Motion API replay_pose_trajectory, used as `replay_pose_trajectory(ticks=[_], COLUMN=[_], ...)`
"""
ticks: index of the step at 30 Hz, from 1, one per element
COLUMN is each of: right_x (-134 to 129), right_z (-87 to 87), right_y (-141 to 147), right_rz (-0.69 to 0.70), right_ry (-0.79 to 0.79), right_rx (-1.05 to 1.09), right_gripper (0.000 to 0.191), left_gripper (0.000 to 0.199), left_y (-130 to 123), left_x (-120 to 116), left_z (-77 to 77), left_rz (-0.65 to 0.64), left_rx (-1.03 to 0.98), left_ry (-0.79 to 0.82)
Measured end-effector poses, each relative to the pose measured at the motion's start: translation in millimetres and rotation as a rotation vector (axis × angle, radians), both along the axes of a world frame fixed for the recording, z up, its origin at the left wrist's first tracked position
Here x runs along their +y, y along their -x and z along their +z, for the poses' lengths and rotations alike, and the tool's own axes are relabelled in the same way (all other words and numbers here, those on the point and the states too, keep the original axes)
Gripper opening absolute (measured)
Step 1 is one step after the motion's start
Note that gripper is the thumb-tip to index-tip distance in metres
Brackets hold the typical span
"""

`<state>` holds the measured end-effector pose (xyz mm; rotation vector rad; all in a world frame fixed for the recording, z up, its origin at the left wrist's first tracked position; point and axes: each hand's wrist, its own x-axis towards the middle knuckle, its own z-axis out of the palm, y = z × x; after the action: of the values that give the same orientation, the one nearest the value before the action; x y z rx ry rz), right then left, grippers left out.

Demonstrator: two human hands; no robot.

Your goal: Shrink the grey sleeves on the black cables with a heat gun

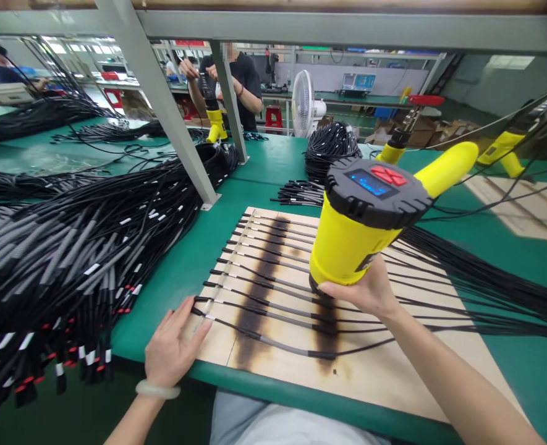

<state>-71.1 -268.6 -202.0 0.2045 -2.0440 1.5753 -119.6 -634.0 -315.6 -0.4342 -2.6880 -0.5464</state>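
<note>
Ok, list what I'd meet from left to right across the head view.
Red-tipped black cable ends, left hand with pale round bangle, distant central red plastic stool, held cylindrical yellow-and-black heat gun, another yellow-and-black heat gun.

wearer's two hands [173, 346] [370, 290], four yellow heat guns [347, 241] [216, 127] [390, 153] [505, 151], one white fan [303, 102], one pale bracelet [157, 390]

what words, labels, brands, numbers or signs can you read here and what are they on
No text is legible.
Display on the yellow heat gun: lit blue, characters too blurred to read.
Dark label on the heat gun's body: too small to read.
White tags on the left cable bundle: no readable print.
</note>
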Motion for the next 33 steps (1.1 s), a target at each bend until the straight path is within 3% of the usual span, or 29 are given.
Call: replay_pose_trajectory(ticks=[11,20,25,30,33], right_x=[8,8,11,15,15], right_z=[3.5,10.8,4.5,1.9,4.7], right_y=[0,1,-2,-2,-4], right_rz=[0.030,0.000,0.003,-0.084,-0.035], right_ry=[0.157,0.124,0.086,0.049,0.053], right_rx=[-0.015,0.000,-0.030,-0.043,-0.027], right_gripper=[0.057,0.053,0.052,0.056,0.053], left_gripper=[0.060,0.060,0.059,0.060,0.060], left_y=[-1,-1,0,1,1], left_x=[2,3,2,1,1], left_z=[2.5,2.0,0.2,0.0,-0.5], left_rz=[0.000,0.008,-0.016,-0.011,-0.020], left_rx=[0.003,0.011,0.025,0.047,0.046], left_ry=[0.004,0.008,0.009,0.026,0.038])
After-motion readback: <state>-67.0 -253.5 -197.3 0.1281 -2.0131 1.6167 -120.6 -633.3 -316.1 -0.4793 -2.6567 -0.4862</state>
